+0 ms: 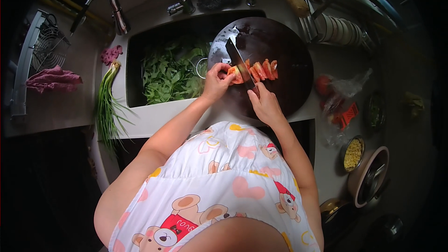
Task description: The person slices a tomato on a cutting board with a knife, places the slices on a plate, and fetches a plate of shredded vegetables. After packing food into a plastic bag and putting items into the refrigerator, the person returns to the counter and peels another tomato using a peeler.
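Observation:
A round dark cutting board (290, 91) lies partly over the right side of the sink. On it my left hand (217, 81) pinches a piece of tomato (235, 75) by its left side. My right hand (265, 102) grips the handle of a kitchen knife (235, 53), whose blade points up and to the left. That blade stands right beside the held piece. Several cut tomato pieces (268, 69) lie in a loose row to the right of the knife.
Leafy greens (171, 73) fill the sink (196, 102). Scallions (108, 101) lie on the left counter near pink cloths (54, 79). At right are tomatoes (323, 84) in a plastic bag (351, 85), a bowl of yellow food pieces (353, 154) and a pink basin (358, 196). A faucet (120, 21) stands behind.

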{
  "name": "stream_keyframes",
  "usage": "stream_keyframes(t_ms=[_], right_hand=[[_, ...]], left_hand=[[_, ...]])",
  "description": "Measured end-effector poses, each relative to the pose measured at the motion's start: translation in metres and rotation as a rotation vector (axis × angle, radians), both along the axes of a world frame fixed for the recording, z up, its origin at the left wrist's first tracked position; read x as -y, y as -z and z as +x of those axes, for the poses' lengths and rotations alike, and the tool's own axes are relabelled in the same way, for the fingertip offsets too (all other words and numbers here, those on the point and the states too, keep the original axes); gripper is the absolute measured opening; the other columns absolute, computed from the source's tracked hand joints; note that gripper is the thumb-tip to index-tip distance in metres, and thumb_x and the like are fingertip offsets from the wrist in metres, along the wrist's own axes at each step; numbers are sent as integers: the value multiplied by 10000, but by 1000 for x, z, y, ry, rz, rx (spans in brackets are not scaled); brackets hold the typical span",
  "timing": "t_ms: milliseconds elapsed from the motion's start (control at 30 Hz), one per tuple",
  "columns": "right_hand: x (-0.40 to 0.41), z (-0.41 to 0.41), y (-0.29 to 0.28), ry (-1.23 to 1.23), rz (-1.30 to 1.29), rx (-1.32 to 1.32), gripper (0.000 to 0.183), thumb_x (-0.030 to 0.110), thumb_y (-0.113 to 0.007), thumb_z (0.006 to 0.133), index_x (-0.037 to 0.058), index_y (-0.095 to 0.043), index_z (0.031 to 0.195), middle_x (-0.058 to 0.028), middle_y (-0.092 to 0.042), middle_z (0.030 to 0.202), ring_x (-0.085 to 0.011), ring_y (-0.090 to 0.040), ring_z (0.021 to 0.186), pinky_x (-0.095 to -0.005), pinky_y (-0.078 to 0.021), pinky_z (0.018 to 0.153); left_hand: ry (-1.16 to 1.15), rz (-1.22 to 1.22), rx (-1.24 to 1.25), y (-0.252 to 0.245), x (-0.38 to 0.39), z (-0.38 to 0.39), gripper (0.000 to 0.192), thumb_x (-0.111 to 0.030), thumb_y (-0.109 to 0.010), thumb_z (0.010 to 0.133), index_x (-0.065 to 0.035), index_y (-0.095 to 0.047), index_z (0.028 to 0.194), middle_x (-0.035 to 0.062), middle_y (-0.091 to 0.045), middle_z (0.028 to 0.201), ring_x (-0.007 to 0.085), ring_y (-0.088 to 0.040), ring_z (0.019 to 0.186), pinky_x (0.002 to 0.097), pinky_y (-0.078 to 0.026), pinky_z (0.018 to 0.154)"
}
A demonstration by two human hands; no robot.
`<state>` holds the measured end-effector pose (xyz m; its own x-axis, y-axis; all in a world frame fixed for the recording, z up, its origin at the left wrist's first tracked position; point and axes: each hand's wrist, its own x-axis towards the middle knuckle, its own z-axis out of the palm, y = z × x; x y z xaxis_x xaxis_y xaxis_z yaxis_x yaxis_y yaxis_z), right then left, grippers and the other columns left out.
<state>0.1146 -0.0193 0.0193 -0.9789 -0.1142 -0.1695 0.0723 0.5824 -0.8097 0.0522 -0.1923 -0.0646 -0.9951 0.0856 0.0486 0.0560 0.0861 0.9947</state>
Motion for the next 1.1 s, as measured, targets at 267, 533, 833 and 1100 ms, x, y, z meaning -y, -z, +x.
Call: stream_keyframes(t_ms=[267, 533, 833, 1100], right_hand=[[-19, 42, -43, -34, 32, 50, 211, 155, -519, 875, -14, -488, 998, -192, -609, 734, -374, -604, 703, -389, -451, 604], [-17, 52, -54, -32, 144, 96, 205, 160, -516, 877, -11, -486, 984, -198, -618, 751, -396, -598, 719, -417, -456, 619], [9, 14, -15, -49, 278, 62, 254, 257, -493, 884, 22, -444, 964, -263, -608, 761, -450, -581, 758, -528, -447, 687], [-10, 12, -10, -31, 13, 55, 250, 211, -522, 870, -3, -490, 996, -228, -619, 784, -430, -583, 772, -483, -455, 679]], left_hand=[[-23, 45, 0, 2, 0, 3, 178, -20, -656, 791, 1, -536, 921, 19, -584, 809, 54, -574, 635, 193, -509, 545], [-23, 77, 51, -5, -1, 4, 166, -4, -639, 793, -3, -533, 922, 22, -580, 819, 64, -587, 641, 199, -510, 533], [-31, 48, 45, -7, -1, 3, 164, 2, -644, 781, 15, -537, 904, 36, -553, 828, 66, -578, 626, 206, -512, 509], [-19, -27, 106, -9, 11, 9, 157, -24, -629, 809, -7, -550, 944, 33, -617, 800, 75, -610, 666, 203, -512, 515]])
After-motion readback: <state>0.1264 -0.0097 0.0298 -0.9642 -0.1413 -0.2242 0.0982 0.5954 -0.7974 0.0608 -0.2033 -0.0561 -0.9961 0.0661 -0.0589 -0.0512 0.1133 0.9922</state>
